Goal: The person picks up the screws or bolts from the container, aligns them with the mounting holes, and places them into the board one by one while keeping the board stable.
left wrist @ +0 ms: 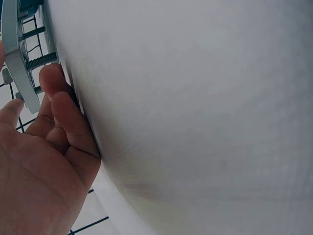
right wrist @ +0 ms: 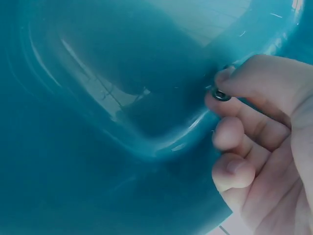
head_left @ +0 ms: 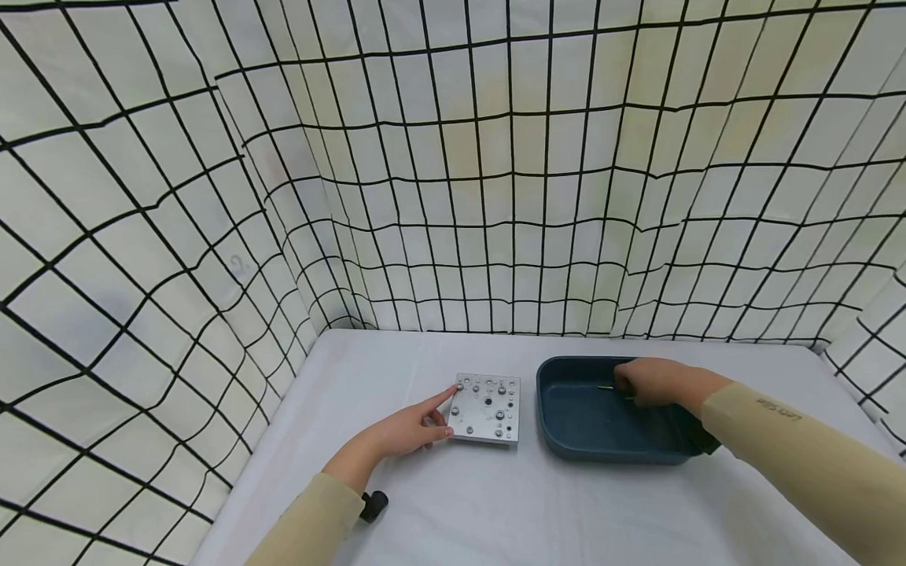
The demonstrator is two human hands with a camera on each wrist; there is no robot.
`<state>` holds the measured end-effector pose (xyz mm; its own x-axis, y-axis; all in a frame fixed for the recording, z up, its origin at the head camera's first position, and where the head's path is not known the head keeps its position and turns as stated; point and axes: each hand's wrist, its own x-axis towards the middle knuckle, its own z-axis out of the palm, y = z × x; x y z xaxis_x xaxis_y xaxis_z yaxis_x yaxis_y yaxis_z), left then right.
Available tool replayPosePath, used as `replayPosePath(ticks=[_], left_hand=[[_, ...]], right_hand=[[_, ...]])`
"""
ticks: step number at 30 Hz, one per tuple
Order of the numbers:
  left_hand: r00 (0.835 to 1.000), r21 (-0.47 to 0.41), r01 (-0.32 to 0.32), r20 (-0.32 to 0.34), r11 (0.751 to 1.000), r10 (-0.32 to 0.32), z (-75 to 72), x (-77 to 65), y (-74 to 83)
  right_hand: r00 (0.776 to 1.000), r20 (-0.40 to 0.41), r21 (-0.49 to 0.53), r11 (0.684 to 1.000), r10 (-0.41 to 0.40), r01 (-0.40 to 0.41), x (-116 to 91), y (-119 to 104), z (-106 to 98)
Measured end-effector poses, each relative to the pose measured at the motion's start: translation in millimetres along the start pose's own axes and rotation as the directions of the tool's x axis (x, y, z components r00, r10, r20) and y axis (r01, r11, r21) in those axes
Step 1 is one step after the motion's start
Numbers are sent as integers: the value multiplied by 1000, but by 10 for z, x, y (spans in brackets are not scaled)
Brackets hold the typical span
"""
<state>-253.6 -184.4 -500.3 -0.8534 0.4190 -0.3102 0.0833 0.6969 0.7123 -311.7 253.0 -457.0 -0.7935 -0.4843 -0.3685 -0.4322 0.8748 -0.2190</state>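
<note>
So, left grip holds metal plate by left edge; right grip pinches small fastener inside blue tray; narrow table strip between plate and tray

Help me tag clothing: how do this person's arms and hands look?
The left sleeve and right sleeve are beige; dark lettering marks the right one. A black device shows beside the left cuff. The left hand and right hand wear no gloves.
</note>
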Motion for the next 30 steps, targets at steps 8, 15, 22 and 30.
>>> replayPosePath(ticks=[8,15,22,30], left_hand=[[1000,9,17,-10,1000,-17,-3,1,-13],[1000,-9,9,1,1000,-9,-1,8,-12],[1000,-5,2,1,1000,-2,1,7,-18],[1000,0,3,-2,1000,-3,-3,8,-18]], right_hand=[[999,-10,-6,999,-43,43,7,37,-22],[991,-50,1,993,-122,122,10,22,-41],[984,-107,50,987,-144,150,36,-73,-93],[959,-173,18,973,-225,231,110,-144,-129]])
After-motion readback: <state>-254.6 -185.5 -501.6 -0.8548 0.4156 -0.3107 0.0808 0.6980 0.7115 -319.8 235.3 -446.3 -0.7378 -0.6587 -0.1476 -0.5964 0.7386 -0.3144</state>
